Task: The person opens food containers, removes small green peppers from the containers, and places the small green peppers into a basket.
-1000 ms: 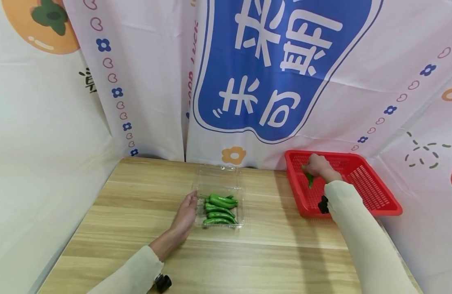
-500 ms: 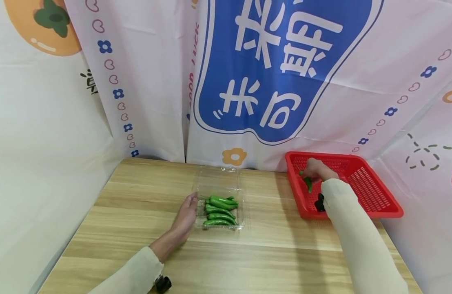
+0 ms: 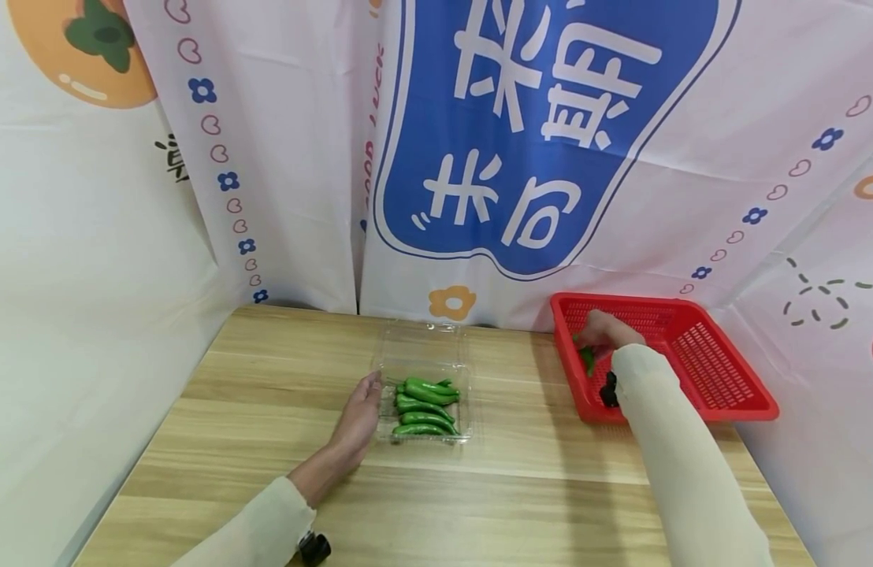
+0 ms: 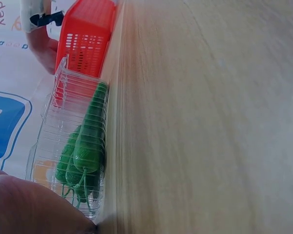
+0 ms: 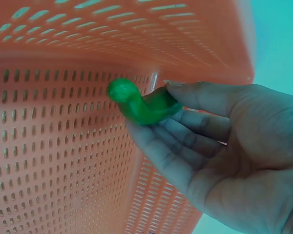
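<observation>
While the left hand (image 3: 356, 417) rests flat-fingered against a clear plastic clamshell box (image 3: 424, 376) of green peppers on the wooden counter (image 3: 266, 425), the right hand (image 3: 605, 334) hovers inside a red perforated plastic basket (image 3: 720, 370). Wrist view: thumb and fingers (image 5: 185, 134) lightly pinch one small green pepper (image 5: 141, 105), a grip from which it could slip.

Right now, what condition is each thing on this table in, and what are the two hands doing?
Clear plastic clamshell box: lid open, lying on the wooden table.
Green chili peppers in the box: lying side by side.
Red perforated plastic basket: upright at the table's right edge.
Single green chili pepper: pinched, above the basket floor.
Right hand: grip on that pepper.
Left hand: fingers straight, resting against the box.
</observation>
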A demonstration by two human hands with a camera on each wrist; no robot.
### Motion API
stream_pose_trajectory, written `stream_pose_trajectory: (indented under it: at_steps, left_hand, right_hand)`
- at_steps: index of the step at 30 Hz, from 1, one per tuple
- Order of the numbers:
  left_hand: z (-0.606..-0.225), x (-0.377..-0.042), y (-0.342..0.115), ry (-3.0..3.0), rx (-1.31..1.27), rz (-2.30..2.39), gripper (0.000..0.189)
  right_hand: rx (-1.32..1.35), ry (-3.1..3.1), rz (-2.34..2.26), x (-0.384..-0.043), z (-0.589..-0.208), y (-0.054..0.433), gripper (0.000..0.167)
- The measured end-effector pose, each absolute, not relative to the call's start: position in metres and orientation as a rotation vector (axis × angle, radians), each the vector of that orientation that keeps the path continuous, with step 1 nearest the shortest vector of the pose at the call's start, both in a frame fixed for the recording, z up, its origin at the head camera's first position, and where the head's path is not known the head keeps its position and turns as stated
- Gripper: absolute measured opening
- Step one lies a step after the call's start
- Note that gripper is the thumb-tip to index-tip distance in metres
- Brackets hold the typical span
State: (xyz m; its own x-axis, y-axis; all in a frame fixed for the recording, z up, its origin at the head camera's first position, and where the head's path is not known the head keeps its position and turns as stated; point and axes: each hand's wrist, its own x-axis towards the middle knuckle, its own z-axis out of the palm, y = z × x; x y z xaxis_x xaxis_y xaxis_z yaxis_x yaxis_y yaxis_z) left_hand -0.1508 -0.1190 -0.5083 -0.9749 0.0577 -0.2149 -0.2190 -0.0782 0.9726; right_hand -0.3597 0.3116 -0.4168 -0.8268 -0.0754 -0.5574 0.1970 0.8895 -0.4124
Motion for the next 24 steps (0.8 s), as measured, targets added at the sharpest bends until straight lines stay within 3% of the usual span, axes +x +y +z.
stream_pose_trajectory:
  at_steps: [9,15,24]
  left_hand:
    - [-0.510,-0.151,-0.119,1.997,-0.173,2.162,0.058]
    - [-0.510,-0.151,-0.119,1.995,-0.175,2.158,0.058]
    - [-0.510,-0.151,-0.119,1.994,-0.173,2.170,0.058]
  right_hand:
    - [0.056,2.448,-0.611,-0.356,-0.419,0.307,0.018]
    - [-0.007,2.459,-0.589,-0.350,-0.416,0.304,0.007]
    - [0.006,2.404,-0.647,-0.348,-0.413,0.300,0.010]
